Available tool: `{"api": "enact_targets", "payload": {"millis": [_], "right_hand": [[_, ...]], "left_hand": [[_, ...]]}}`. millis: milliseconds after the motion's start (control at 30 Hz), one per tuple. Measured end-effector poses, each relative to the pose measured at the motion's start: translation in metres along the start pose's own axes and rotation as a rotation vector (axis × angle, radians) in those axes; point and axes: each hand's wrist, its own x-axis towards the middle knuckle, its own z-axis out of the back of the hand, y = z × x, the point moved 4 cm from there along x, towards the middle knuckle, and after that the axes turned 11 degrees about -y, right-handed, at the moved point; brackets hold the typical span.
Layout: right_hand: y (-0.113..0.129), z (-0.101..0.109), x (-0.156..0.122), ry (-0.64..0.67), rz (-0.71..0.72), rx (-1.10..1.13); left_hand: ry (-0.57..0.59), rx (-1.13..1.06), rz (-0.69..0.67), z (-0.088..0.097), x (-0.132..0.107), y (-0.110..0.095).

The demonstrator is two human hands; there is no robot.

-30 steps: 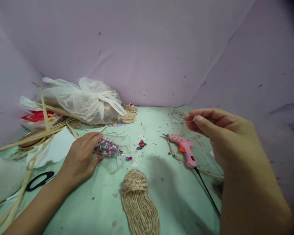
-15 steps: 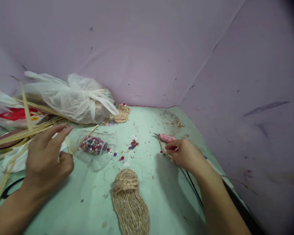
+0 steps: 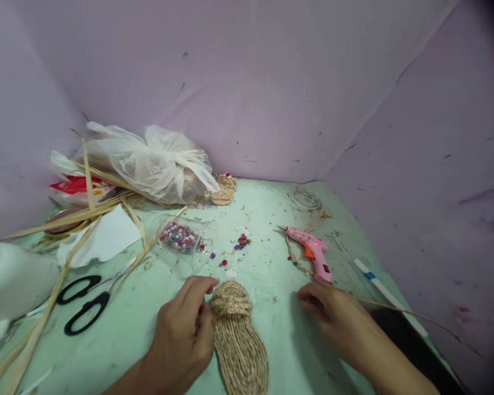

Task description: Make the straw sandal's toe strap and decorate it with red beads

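A small slipper of coiled, braided straw [image 3: 241, 340] lies on the table in front of me, its strap end pointing away. My left hand [image 3: 185, 329] is at its left side, fingers half curled and apart, with nothing seen in them. I cannot tell whether the fingertips touch the straw. To the right, my right hand [image 3: 329, 310] hovers low over the table, loosely bent and holding nothing visible. Just beyond it a pink glue gun [image 3: 313, 247] lies on its side, nozzle to the left. A beaded cord [image 3: 298, 260] runs beside the gun.
A clear plastic cup [image 3: 208, 233] lies tipped with beads [image 3: 179, 237] inside; loose beads [image 3: 242, 240] are scattered near it. At left are black-handled scissors [image 3: 94, 299], straw strips, white paper [image 3: 117, 233] and a white bottle [image 3: 12, 280]. A plastic bag [image 3: 148, 162] and another slipper [image 3: 223, 192] sit behind.
My right hand has drawn back from the glue gun toward me. My left hand has moved right and down to the slipper. The view has turned slightly left, showing the scissors and bottle.
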Motion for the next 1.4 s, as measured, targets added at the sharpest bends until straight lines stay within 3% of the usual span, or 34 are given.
{"api": "enact_targets", "payload": {"millis": [100, 233, 400, 533, 667, 767, 900, 1033, 1167, 1300, 1400], "right_hand": [[-0.015, -0.005, -0.012, -0.079, 0.029, 0.081], [-0.032, -0.006, -0.007, -0.223, 0.000, 0.132], [-0.029, -0.004, 0.011, -0.365, -0.037, 0.107], [0.007, 0.002, 0.023, -0.309, -0.019, 0.133], [0.066, 0.004, 0.042, -0.241, 0.148, 0.186], [0.100, -0.008, 0.058, -0.107, 0.281, 0.201], [0.116, -0.029, 0.071, -0.005, 0.334, 0.232], [0.113, -0.035, 0.071, 0.012, 0.261, 0.347], [0.106, -0.025, 0.051, 0.095, 0.137, 0.575], [0.097, -0.013, 0.022, 0.340, -0.230, 1.296], [0.090, -0.005, 0.001, 0.315, -0.347, 1.531]], "left_hand": [[0.025, -0.055, 0.014, -0.005, -0.010, 0.005], [0.020, -0.083, 0.034, -0.005, -0.012, 0.008], [0.027, -0.080, 0.085, -0.005, -0.010, 0.012], [-0.076, -0.107, 0.057, 0.000, -0.010, 0.012], [-0.167, -0.172, -0.001, 0.007, -0.009, 0.007], [-0.148, -0.212, -0.026, 0.009, -0.007, 0.004], [-0.134, -0.245, -0.025, 0.009, -0.006, 0.004], [-0.129, -0.265, 0.000, 0.009, -0.006, 0.004], [-0.152, -0.245, 0.033, 0.013, 0.002, -0.003], [-0.214, -0.230, -0.021, 0.027, 0.019, -0.021], [-0.209, -0.250, 0.101, 0.034, 0.024, -0.028]]}}
